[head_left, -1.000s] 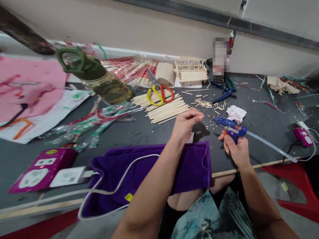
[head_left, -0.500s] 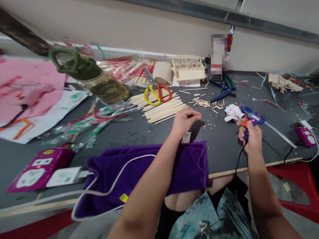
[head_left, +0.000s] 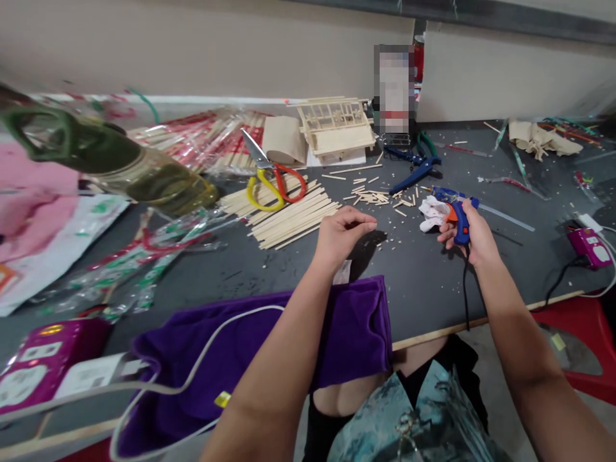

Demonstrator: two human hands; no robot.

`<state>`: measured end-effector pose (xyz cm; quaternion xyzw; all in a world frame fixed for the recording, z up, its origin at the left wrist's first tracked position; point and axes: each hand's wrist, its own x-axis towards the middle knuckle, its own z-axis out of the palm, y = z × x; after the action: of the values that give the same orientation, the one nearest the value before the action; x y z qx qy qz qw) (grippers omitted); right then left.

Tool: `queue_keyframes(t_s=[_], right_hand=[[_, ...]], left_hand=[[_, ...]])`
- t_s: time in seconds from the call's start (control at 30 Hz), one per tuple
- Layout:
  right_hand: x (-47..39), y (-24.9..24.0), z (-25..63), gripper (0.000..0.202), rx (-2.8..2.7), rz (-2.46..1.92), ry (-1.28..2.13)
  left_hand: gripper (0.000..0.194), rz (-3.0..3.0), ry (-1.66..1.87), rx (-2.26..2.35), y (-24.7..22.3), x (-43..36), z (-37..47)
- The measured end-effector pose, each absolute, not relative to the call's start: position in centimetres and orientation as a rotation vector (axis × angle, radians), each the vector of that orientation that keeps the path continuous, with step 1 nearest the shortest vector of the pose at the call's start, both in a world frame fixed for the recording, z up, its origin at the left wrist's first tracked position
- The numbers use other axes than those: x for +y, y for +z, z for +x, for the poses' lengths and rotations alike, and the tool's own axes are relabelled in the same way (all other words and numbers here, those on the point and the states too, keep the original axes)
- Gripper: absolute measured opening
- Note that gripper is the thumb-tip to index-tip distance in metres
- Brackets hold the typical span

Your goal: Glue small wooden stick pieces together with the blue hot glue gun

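My right hand (head_left: 474, 234) is wrapped round the handle of a blue glue gun (head_left: 462, 221), whose nozzle points left and whose clear glue stick (head_left: 507, 217) juts from the back. A crumpled white tissue (head_left: 433, 213) sits at the gun's front, by my fingers. My left hand (head_left: 344, 234) is pinched closed above the table; whatever is between the fingertips is too small to make out. Just beyond it lie a bundle of thin wooden sticks (head_left: 293, 215) and short cut pieces (head_left: 373, 197). Scissors (head_left: 272, 186) with yellow and red handles rest on the bundle.
Behind stand a small stick-built model (head_left: 339, 138), a blurred-out phone-like thing (head_left: 394, 90) and blue pliers (head_left: 416, 173). A green bottle (head_left: 144, 170) lies at left. A purple cloth (head_left: 356, 327) and white cable (head_left: 206, 353) cover the front edge, near magenta power sockets (head_left: 590, 247).
The view has turned slightly to the right, so the table things sit further left. My right hand has shifted the glue gun a little and tilted it; my left hand stays pinched.
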<state>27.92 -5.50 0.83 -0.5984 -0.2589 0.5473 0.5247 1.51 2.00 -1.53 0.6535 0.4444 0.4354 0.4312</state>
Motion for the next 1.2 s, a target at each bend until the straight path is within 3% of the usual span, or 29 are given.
queue_keyframes(t_s=[0.13,0.33,0.47,0.6,0.77,1.2], right_hand=[[-5.4,0.2,28.2,0.073,-0.782,-1.766,1.167],[-5.7,0.1,28.6,0.08,-1.136,-2.359,0.666],[-7.0,1.6,27.9,0.07,-1.285,-2.613,0.188],[-8.6,2.8,25.4,0.036,-1.454,-2.336,-0.118],[-6.3,2.4,21.1,0.017,-2.053,-1.787,0.233],[-2.0,0.6,19.0,0.023,-2.363,-1.812,0.349]], left_hand=[[0.01,1.521,1.134,1.11,-1.5,1.3,1.2],[0.012,1.429,1.154,1.053,-0.9,0.7,1.4],[0.011,1.414,1.14,1.019,-1.0,0.6,1.6],[0.011,1.372,1.113,1.002,-1.2,0.8,1.6],[0.017,1.315,1.1,0.982,-1.4,1.0,1.5],[0.019,1.208,1.089,0.911,-0.8,0.9,1.3]])
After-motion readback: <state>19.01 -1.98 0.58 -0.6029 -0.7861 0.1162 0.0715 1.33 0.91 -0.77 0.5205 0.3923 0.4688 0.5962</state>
